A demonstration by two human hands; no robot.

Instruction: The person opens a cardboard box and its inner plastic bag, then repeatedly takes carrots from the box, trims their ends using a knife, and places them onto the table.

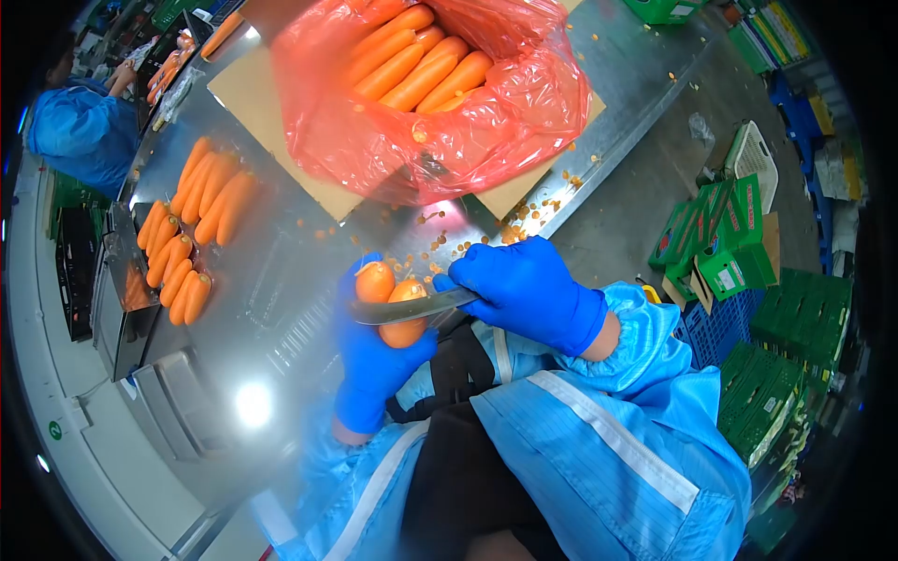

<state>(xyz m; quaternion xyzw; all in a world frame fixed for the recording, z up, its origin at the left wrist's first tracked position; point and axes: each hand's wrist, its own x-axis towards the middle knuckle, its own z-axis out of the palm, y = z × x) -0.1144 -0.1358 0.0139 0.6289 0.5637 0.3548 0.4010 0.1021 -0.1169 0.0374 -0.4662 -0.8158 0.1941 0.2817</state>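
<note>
My left hand (374,369), in a blue glove, is closed around a pair of carrots (375,282) with their ends pointing up. In my right hand (533,290), also gloved in blue, is a knife (416,307). Its curved blade lies across the held carrots, close to their ends; whether it touches them I cannot tell. Beyond my hands, a red plastic bag (421,154) sits open on cardboard, with several carrots (421,65) inside. Small orange trimmings (524,217) are scattered between the bag and my hands.
Several loose carrots (182,238) lie in rows on the left of the metal table (281,299). At the far left a person in blue workwear (82,136) is near more carrots. Green cartons (716,234) and stacked green crates (795,318) stand at the right, past the table edge.
</note>
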